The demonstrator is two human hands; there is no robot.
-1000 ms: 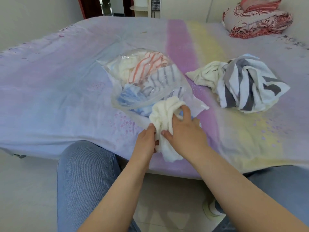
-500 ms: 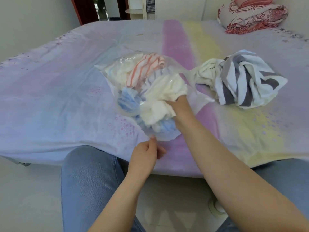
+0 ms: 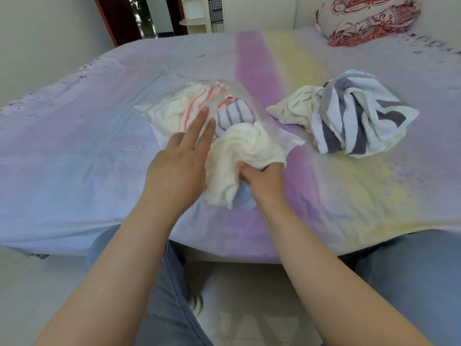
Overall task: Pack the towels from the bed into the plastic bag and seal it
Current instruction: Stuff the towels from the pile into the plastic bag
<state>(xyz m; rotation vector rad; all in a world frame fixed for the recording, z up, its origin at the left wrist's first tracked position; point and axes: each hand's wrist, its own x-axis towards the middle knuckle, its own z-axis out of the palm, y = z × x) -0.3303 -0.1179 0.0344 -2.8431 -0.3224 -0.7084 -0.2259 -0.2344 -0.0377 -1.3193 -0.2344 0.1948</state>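
Observation:
A clear plastic bag (image 3: 252, 109) lies on the bed (image 3: 74, 151), holding an orange-striped towel (image 3: 199, 103), a grey-striped towel (image 3: 234, 116) and a pale one. A cream towel (image 3: 239, 151) bulges at the bag's mouth, half out of it. My right hand (image 3: 264, 176) grips that cream towel from below. Resting flat on the bag's left side is my left hand (image 3: 182, 161), fingers spread and holding nothing. To the right lie a loose cream towel (image 3: 291, 111) and a grey-and-white striped towel (image 3: 356, 116).
A folded red-patterned quilt (image 3: 366, 18) sits at the bed's far right corner. My knees in jeans (image 3: 411, 265) are against the bed's near edge. A doorway (image 3: 139, 18) and a white shelf are beyond the bed.
My left hand rose from the bag's lower edge and now lies flat on the bag. My right hand drew back toward the bag's mouth with the cream towel.

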